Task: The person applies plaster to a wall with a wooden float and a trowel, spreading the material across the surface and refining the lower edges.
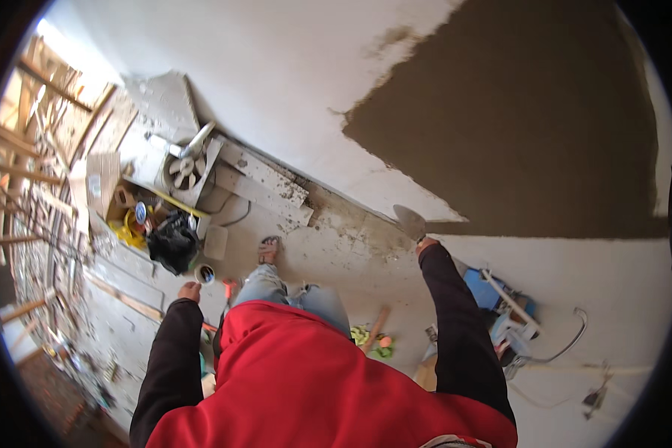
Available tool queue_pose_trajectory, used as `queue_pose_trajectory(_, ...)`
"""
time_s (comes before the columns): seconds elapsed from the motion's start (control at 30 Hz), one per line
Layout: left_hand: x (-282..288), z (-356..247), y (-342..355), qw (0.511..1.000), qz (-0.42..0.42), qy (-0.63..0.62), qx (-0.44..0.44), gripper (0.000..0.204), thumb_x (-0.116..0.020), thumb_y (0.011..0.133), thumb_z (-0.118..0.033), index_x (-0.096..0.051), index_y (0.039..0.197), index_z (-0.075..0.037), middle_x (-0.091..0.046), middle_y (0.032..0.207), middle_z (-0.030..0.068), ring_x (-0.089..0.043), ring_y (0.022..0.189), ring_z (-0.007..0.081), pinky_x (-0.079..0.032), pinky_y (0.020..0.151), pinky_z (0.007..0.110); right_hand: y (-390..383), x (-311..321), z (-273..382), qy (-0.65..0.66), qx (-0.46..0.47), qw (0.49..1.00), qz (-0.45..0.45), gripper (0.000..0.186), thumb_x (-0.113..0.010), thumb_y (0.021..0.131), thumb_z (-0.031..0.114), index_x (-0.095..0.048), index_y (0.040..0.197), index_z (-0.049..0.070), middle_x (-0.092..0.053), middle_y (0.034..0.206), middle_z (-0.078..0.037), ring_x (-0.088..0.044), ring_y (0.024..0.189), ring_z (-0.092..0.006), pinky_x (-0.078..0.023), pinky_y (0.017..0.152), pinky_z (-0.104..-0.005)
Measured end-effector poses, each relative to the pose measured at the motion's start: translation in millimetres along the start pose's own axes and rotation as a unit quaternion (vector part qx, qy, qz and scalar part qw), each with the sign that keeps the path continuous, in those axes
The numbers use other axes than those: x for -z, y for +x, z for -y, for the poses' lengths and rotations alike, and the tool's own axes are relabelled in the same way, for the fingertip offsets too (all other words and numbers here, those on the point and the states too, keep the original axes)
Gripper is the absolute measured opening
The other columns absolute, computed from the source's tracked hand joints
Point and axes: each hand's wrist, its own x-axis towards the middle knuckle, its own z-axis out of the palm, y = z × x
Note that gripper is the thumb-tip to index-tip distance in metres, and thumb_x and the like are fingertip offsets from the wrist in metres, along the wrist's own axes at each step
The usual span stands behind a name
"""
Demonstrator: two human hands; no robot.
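My right hand [425, 245] is closed round the handle of a pointed trowel [408, 221]. The trowel's grey blade is up by the wall, near the lower left tip of a patch of dark wet-looking plaster [523, 127]. That patch spreads over the white wall [276, 67] on the upper right and has a ragged left edge. Out to the left, my left hand [190, 291] hangs low with its fingers curled in, and nothing shows in them. A small round can [205, 274] appears just beyond its fingertips, seemingly on the floor.
On the left, a box of tools [131, 209] with a black plastic bag [174, 243] stands beside a fan [187, 172]. Boards [257, 190] lie along the wall's foot. Blue containers [493, 291] and a bent metal hook [575, 328] are at right. A red-handled tool [229, 287] lies near my legs.
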Motion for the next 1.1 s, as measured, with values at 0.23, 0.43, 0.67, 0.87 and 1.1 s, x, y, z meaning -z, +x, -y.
queue_pose_trajectory(0.23, -76, 8, -89, 0.889, -0.046, -0.393, 0.228, 0.043, -0.061, 0.087, -0.034, -0.064, 0.113, 0.001, -0.069, 0.096, 0.0136, -0.064, 0.085, 0.0213, -0.051, 0.075, 0.034, 89, 86, -14, -0.14, 0.006, 0.99, 0.014, 0.035, -0.06, 0.08, 0.027, -0.068, 0.104, 0.003, -0.066, 0.107, -0.021, -0.063, 0.103, -0.0357, -0.051, 0.09, -0.0422)
queue_pose_trajectory(0.43, -180, -19, -199, 0.799, -0.091, -0.475, 0.357, 0.043, -0.063, 0.089, -0.034, -0.061, 0.118, -0.003, -0.064, 0.097, 0.0057, -0.061, 0.073, 0.018, -0.05, 0.064, 0.031, 90, 135, 55, -0.125, 0.072, 0.989, -0.014, 0.033, -0.06, 0.079, 0.025, -0.068, 0.1, 0.001, -0.066, 0.105, -0.023, -0.062, 0.102, -0.0375, -0.05, 0.089, -0.0439)
queue_pose_trajectory(0.67, -280, -111, -276, 0.706, -0.044, -0.557, 0.436, 0.04, -0.061, 0.089, -0.036, -0.058, 0.122, -0.013, -0.063, 0.106, 0.0041, -0.061, 0.086, 0.0194, -0.046, 0.061, 0.034, 97, 135, 41, -0.151, 0.125, 0.98, -0.02, 0.038, -0.062, 0.079, 0.03, -0.067, 0.099, -0.002, -0.064, 0.107, -0.024, -0.06, 0.105, -0.0391, -0.049, 0.09, -0.0445)
queue_pose_trajectory(0.87, -328, -128, -287, 0.687, -0.016, -0.586, 0.43, 0.045, -0.059, 0.089, -0.04, -0.055, 0.125, -0.015, -0.062, 0.111, 0.001, -0.06, 0.09, 0.0199, -0.045, 0.065, 0.038, 81, 165, 104, -0.132, 0.17, 0.976, -0.017, 0.04, -0.061, 0.082, 0.033, -0.068, 0.101, -0.001, -0.065, 0.107, -0.024, -0.062, 0.103, -0.0372, -0.049, 0.091, -0.044)
queue_pose_trajectory(1.1, -310, -122, -269, 0.645, -0.05, -0.624, 0.438, 0.042, -0.058, 0.091, -0.04, -0.055, 0.124, -0.014, -0.062, 0.111, 0.0008, -0.059, 0.09, 0.0188, -0.044, 0.062, 0.038, 82, 156, 108, -0.206, 0.167, 0.962, -0.064, 0.036, -0.063, 0.083, 0.03, -0.069, 0.095, -0.003, -0.066, 0.101, -0.026, -0.063, 0.097, -0.0408, -0.05, 0.085, -0.046)
